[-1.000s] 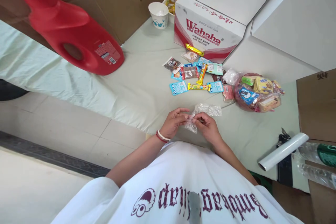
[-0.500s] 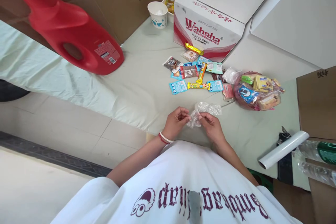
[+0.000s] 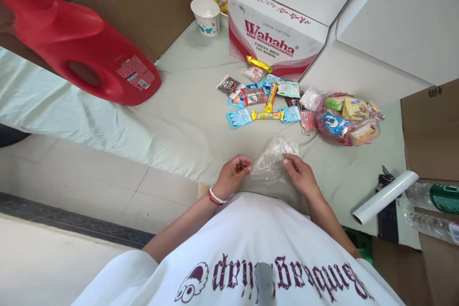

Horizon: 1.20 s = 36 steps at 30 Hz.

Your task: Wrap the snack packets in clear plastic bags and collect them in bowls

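A clear plastic bag (image 3: pixel 272 161) is stretched between both my hands just above the pale green cloth (image 3: pixel 186 119). My left hand (image 3: pixel 233 174), with a bead bracelet at the wrist, pinches the bag's left edge. My right hand (image 3: pixel 299 176) pinches its right edge. Beyond the bag lies a scatter of small snack packets (image 3: pixel 260 100). To their right sits a tied clear bag full of snacks (image 3: pixel 349 119).
A red detergent jug (image 3: pixel 75 52) lies at the left. A white and red Wahaha box (image 3: pixel 274 40) and a paper cup (image 3: pixel 205 15) stand at the back. A white roll (image 3: pixel 385 197), bottles (image 3: pixel 432 198) and brown cardboard (image 3: pixel 430 129) crowd the right.
My hands have moved apart, pulling the crumpled bag open and wider. The view has shifted a little.
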Each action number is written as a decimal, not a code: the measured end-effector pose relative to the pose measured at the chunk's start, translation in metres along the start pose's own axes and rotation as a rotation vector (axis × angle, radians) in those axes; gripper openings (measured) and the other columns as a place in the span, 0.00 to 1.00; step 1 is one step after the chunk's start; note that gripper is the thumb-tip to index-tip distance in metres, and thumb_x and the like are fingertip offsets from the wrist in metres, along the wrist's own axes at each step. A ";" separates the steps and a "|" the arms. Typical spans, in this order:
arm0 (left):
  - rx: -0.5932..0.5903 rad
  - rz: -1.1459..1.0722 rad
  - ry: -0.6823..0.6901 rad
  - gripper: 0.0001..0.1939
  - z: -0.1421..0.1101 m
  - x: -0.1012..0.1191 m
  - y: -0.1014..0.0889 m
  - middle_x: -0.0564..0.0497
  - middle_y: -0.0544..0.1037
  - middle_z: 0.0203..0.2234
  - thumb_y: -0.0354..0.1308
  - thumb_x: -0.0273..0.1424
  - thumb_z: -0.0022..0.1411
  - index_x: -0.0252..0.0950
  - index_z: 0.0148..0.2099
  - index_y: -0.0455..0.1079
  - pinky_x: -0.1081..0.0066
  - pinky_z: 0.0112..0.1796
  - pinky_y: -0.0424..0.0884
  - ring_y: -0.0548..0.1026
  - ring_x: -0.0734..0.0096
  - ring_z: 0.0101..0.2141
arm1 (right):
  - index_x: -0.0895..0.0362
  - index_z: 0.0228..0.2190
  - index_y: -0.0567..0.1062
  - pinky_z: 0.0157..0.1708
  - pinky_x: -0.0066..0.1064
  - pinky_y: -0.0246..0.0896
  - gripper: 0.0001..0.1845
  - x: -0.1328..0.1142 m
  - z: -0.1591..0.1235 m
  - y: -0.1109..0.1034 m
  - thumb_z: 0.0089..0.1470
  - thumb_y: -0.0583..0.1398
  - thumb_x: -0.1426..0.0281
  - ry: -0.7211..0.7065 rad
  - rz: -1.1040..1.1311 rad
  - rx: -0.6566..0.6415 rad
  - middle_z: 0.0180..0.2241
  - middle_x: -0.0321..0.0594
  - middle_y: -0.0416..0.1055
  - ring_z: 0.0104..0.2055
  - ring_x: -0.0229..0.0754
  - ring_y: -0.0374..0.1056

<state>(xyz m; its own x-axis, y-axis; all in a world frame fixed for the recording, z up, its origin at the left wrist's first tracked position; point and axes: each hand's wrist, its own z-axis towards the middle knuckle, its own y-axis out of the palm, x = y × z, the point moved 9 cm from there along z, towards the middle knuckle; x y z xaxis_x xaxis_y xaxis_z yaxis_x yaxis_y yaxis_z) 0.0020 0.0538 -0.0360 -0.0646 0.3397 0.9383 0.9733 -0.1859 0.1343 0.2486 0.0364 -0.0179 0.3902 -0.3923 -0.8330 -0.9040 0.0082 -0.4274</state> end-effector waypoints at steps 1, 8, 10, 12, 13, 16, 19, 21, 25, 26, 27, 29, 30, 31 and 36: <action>-0.024 0.009 0.010 0.14 -0.002 0.001 0.004 0.53 0.75 0.28 0.66 0.39 0.55 0.36 0.40 0.74 0.70 0.36 0.70 0.72 0.72 0.31 | 0.55 0.47 0.78 0.42 0.38 0.69 0.29 -0.006 0.010 0.006 0.51 0.67 0.50 -0.023 -0.024 -0.005 0.39 0.43 0.79 0.39 0.45 0.74; -0.081 0.165 0.002 0.12 -0.020 0.002 0.003 0.50 0.74 0.30 0.61 0.38 0.59 0.36 0.38 0.78 0.70 0.34 0.68 0.70 0.69 0.32 | 0.56 0.33 0.78 0.26 0.28 0.55 0.18 -0.043 0.049 0.047 0.53 0.63 0.54 -0.138 0.153 -0.090 0.24 0.32 0.67 0.25 0.36 0.59; 0.011 0.100 -0.039 0.17 -0.019 0.004 -0.005 0.48 0.76 0.34 0.58 0.45 0.63 0.37 0.42 0.78 0.68 0.34 0.70 0.73 0.65 0.36 | 0.55 0.33 0.79 0.29 0.29 0.57 0.15 -0.064 0.040 0.047 0.56 0.62 0.56 -0.277 0.052 -0.077 0.28 0.35 0.71 0.27 0.37 0.61; 0.108 0.070 -0.038 0.21 -0.011 0.011 -0.010 0.46 0.78 0.40 0.60 0.48 0.61 0.37 0.47 0.75 0.67 0.36 0.72 0.75 0.61 0.41 | 0.54 0.34 0.81 0.32 0.30 0.59 0.13 -0.084 0.026 0.049 0.59 0.61 0.59 -0.418 -0.079 -0.100 0.30 0.37 0.72 0.30 0.38 0.64; 0.139 0.089 -0.019 0.21 -0.005 0.016 -0.010 0.46 0.79 0.41 0.63 0.48 0.59 0.37 0.46 0.75 0.67 0.38 0.72 0.76 0.61 0.42 | 0.53 0.35 0.82 0.34 0.30 0.59 0.12 -0.091 0.019 0.050 0.60 0.60 0.60 -0.468 -0.123 -0.113 0.31 0.38 0.72 0.31 0.39 0.64; 0.205 0.097 0.027 0.15 0.020 0.023 -0.008 0.52 0.77 0.27 0.65 0.45 0.58 0.37 0.36 0.72 0.71 0.32 0.69 0.74 0.69 0.30 | 0.53 0.38 0.80 0.32 0.30 0.58 0.13 -0.086 0.011 0.040 0.61 0.60 0.59 -0.426 -0.086 -0.045 0.29 0.36 0.71 0.29 0.39 0.63; 0.265 -0.035 0.007 0.16 0.041 0.014 -0.007 0.60 0.66 0.16 0.58 0.46 0.63 0.39 0.31 0.65 0.73 0.23 0.61 0.64 0.75 0.18 | 0.54 0.33 0.75 0.24 0.29 0.53 0.16 -0.040 0.014 0.024 0.60 0.60 0.54 -0.146 0.120 0.058 0.23 0.31 0.66 0.23 0.37 0.56; 0.271 -0.072 -0.013 0.17 0.048 0.005 -0.004 0.62 0.63 0.14 0.57 0.47 0.62 0.40 0.32 0.63 0.74 0.20 0.58 0.62 0.76 0.15 | 0.54 0.29 0.72 0.22 0.29 0.50 0.18 -0.008 0.012 0.024 0.58 0.60 0.52 -0.003 0.165 0.003 0.21 0.30 0.64 0.20 0.36 0.54; 0.240 -0.069 -0.033 0.18 0.049 -0.005 0.003 0.63 0.62 0.13 0.60 0.48 0.60 0.40 0.32 0.63 0.74 0.18 0.55 0.61 0.77 0.13 | 0.55 0.33 0.75 0.29 0.31 0.58 0.16 0.003 -0.008 -0.002 0.57 0.61 0.54 -0.084 -0.079 0.139 0.27 0.36 0.70 0.27 0.40 0.62; 0.240 -0.068 -0.033 0.18 0.048 -0.006 0.003 0.63 0.63 0.14 0.60 0.49 0.60 0.40 0.32 0.63 0.74 0.18 0.56 0.61 0.77 0.13 | 0.55 0.35 0.76 0.31 0.32 0.60 0.15 -0.007 -0.016 -0.014 0.59 0.60 0.56 -0.147 -0.132 0.238 0.29 0.37 0.71 0.29 0.40 0.63; 0.242 -0.064 -0.030 0.19 0.047 -0.006 0.003 0.63 0.63 0.14 0.60 0.49 0.60 0.40 0.33 0.63 0.74 0.18 0.56 0.61 0.77 0.13 | 0.55 0.36 0.76 0.33 0.32 0.61 0.14 -0.019 -0.024 -0.024 0.60 0.60 0.57 -0.207 -0.161 0.321 0.31 0.38 0.71 0.31 0.41 0.64; 0.252 -0.052 -0.014 0.19 0.044 -0.004 0.003 0.62 0.63 0.15 0.60 0.50 0.60 0.40 0.33 0.63 0.74 0.18 0.57 0.61 0.77 0.14 | 0.54 0.36 0.76 0.34 0.32 0.61 0.12 -0.043 -0.035 -0.029 0.61 0.60 0.59 -0.293 -0.155 0.359 0.31 0.37 0.70 0.31 0.40 0.63; 0.258 -0.044 -0.004 0.20 0.043 -0.003 0.002 0.62 0.63 0.15 0.61 0.51 0.60 0.40 0.34 0.63 0.74 0.19 0.57 0.61 0.77 0.15 | 0.53 0.36 0.77 0.33 0.32 0.61 0.11 -0.052 -0.036 -0.022 0.62 0.60 0.59 -0.313 -0.126 0.300 0.30 0.36 0.69 0.29 0.39 0.62; 0.265 -0.034 0.007 0.20 0.042 -0.001 0.002 0.63 0.63 0.15 0.61 0.51 0.60 0.40 0.34 0.63 0.74 0.19 0.57 0.61 0.77 0.15 | 0.53 0.35 0.77 0.31 0.31 0.60 0.11 -0.060 -0.035 -0.010 0.61 0.60 0.59 -0.316 -0.088 0.197 0.29 0.35 0.68 0.28 0.38 0.61; 0.304 -0.045 0.033 0.25 0.036 0.001 0.006 0.63 0.62 0.15 0.60 0.57 0.59 0.41 0.38 0.60 0.74 0.20 0.55 0.60 0.77 0.15 | 0.53 0.36 0.76 0.27 0.29 0.62 0.15 -0.063 -0.026 0.079 0.53 0.67 0.56 -0.208 0.100 -0.344 0.27 0.33 0.70 0.27 0.37 0.64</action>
<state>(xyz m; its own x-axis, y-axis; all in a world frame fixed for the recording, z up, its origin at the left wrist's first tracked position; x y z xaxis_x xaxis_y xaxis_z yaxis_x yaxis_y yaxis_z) 0.0153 0.0866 -0.0454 -0.1114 0.3101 0.9441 0.9902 0.1147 0.0792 0.1482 0.0382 0.0097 0.2924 -0.2110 -0.9327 -0.9311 -0.2852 -0.2274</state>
